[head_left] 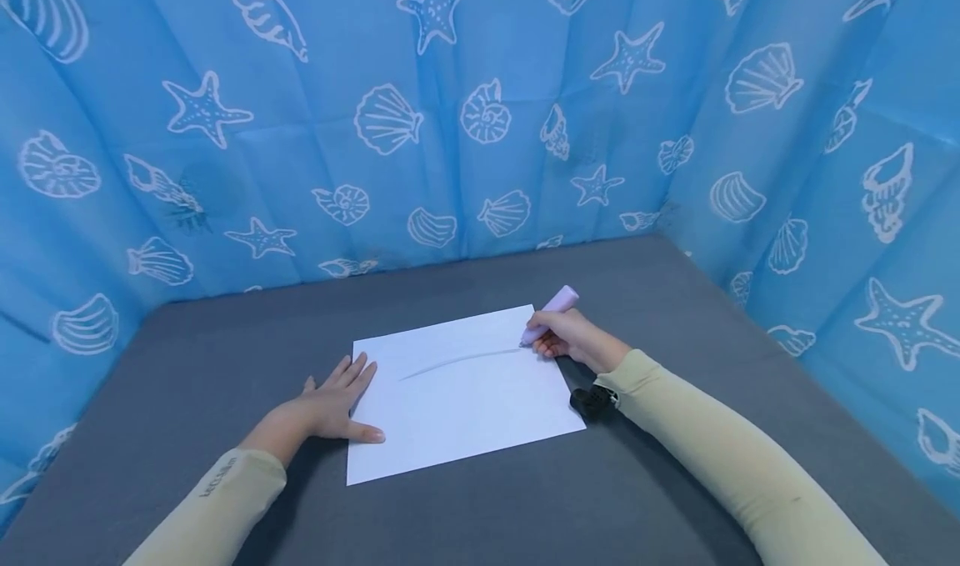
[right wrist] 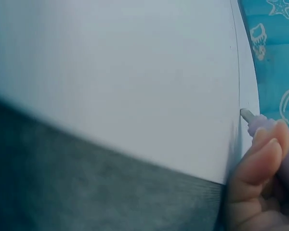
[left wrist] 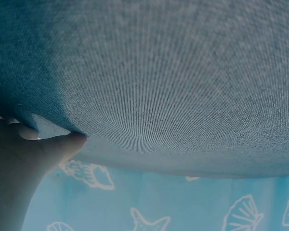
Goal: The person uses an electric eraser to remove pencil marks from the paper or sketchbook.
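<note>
Lilac thick-barrelled marker (head_left: 559, 301), pinched in the right hand (head_left: 573, 337), has its grey tip (right wrist: 247, 114) on a white rectangular paper sheet (head_left: 450, 433), near its right edge. A thin grey line (head_left: 465, 358) curves across the sheet. The left hand (head_left: 330, 408), straight-fingered, rests on the sheet's left edge. Beneath the sheet is dark grey fabric (head_left: 225, 366); beyond hangs a blue shell-and-starfish curtain (head_left: 375, 49).

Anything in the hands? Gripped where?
Right hand holds the lilac pen by its lower barrel, just above the tip. Left hand grips nothing; it rests across the white paper's left edge.
</note>
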`<state>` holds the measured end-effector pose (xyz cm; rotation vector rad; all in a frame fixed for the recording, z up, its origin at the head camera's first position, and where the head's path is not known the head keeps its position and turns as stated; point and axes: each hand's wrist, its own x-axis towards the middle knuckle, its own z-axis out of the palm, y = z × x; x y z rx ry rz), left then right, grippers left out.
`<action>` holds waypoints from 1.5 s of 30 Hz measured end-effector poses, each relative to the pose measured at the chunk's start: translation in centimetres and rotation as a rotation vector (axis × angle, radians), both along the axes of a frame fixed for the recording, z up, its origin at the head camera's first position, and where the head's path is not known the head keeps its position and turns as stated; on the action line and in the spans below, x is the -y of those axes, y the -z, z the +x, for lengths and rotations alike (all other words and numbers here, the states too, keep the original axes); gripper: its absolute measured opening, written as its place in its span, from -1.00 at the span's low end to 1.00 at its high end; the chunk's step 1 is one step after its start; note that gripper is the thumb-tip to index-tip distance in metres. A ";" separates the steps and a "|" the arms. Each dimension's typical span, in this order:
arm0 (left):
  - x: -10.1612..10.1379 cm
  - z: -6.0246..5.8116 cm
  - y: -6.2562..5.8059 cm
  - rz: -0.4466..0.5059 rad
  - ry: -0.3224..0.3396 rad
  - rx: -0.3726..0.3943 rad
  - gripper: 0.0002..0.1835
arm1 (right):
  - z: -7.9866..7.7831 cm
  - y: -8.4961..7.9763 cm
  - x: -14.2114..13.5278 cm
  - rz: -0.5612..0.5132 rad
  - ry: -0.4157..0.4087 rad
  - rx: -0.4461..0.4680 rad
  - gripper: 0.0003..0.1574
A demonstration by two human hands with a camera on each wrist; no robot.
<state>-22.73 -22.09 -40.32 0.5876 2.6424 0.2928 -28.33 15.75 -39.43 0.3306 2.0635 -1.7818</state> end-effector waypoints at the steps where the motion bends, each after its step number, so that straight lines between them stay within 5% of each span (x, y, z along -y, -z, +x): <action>1: 0.0 0.0 0.0 -0.001 0.002 0.003 0.32 | 0.0 -0.1 0.0 0.009 -0.007 0.004 -0.74; 10: -0.3 0.5 -0.9 0.010 0.005 -0.001 0.27 | 0.0 -0.4 0.2 0.007 0.006 0.027 -0.79; 19: -0.3 0.2 -0.6 0.003 0.002 0.006 0.27 | 0.1 -0.3 -0.1 -0.008 -0.030 0.029 -0.76; 32: -0.2 0.1 -0.2 0.001 -0.002 0.013 0.28 | 0.3 0.0 0.1 -0.031 0.033 0.002 -0.68; 45: 0.1 0.2 -0.5 0.004 0.000 0.011 0.28 | 0.1 -0.6 0.6 0.029 -0.050 0.013 -0.71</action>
